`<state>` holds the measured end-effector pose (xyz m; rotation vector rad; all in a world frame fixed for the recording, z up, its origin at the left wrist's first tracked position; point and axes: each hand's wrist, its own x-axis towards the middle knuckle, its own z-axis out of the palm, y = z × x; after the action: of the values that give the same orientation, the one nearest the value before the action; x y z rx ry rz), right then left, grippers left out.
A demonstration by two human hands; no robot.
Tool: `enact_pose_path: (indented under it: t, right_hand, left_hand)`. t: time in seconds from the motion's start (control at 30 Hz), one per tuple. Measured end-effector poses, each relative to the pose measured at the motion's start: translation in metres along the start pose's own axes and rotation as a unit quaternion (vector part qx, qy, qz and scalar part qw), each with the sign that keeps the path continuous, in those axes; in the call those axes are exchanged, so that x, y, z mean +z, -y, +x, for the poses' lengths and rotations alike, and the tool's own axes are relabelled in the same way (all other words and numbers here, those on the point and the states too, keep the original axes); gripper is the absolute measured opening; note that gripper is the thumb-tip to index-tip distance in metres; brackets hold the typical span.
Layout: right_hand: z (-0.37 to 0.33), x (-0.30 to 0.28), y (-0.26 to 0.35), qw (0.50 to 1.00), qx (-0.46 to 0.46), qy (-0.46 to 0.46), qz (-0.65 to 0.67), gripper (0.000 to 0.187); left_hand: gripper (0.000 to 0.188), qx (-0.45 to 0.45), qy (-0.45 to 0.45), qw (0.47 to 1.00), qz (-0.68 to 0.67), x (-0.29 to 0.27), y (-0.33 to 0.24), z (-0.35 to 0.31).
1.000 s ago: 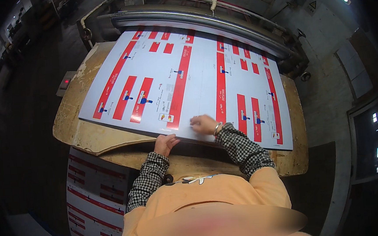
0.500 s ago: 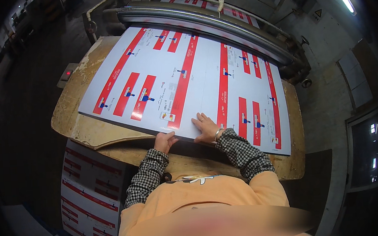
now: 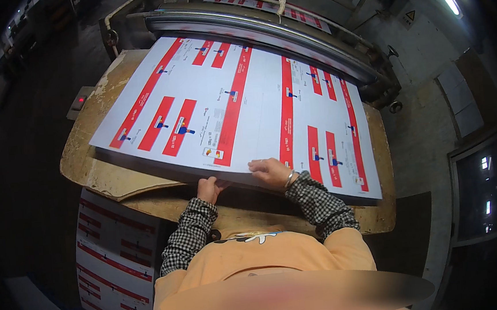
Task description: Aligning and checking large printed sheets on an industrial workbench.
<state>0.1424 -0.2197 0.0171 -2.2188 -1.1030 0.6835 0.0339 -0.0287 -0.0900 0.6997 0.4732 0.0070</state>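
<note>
A large white printed sheet (image 3: 260,114) with red bands and small blue figures covers most of the worn wooden table (image 3: 81,149) before me. Its far end lies by the metal rollers, and its near edge is raised a little off the wood. My left hand (image 3: 209,190) grips that near edge from below, left of the middle; some of its fingertips are hidden under it. Just to the right, my right hand (image 3: 270,172) is closed over the same edge, fingers on top and thumb out of sight. A silver bangle circles the right wrist.
Across the table's far side runs a roller machine (image 3: 263,39) with pipes above it and a handwheel (image 3: 395,107) at right. A small switch box (image 3: 81,100) with a red light sits at the left edge. More printed sheets (image 3: 115,262) lie lower left. A wall and window stand right.
The sheet's near edge has risen slightly off the table. My right hand has slid back from lying flat on the sheet to its edge, fingers now curled. The left hand reaches further under.
</note>
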Motion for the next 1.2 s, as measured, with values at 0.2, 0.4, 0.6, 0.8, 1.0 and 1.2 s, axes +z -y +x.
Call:
enact_pose_path:
  t: [0.2,0.4,0.6,0.8,1.0,1.2]
  right_hand:
    - [0.029,0.007,-0.032,0.998,0.05,-0.011,0.02,0.026]
    - [0.072,0.005,-0.039,0.979,0.162,-0.082,-0.093,0.039]
    - [0.036,0.037,0.002,0.968,0.006,0.024,-0.249,0.085]
    - [0.034,-0.008,-0.007,0.986,0.072,0.074,0.131,0.043]
    - [0.033,-0.016,0.021,0.997,-0.059,-0.001,0.057,0.033]
    - [0.018,0.023,-0.022,0.998,-0.005,0.003,0.059,0.035]
  left_hand:
    - [0.029,-0.019,-0.037,0.999,0.034,-0.011,0.006,0.004]
    - [0.026,-0.004,-0.021,1.0,0.008,0.0,-0.001,0.001]
    - [0.03,-0.007,0.01,0.999,0.051,-0.003,-0.004,-0.002]
    - [0.027,-0.007,0.049,0.999,0.008,-0.002,-0.001,0.0]
    - [0.032,-0.01,-0.081,0.995,0.061,-0.096,0.074,0.065]
    - [0.024,0.015,-0.034,0.999,-0.025,0.005,0.007,0.008]
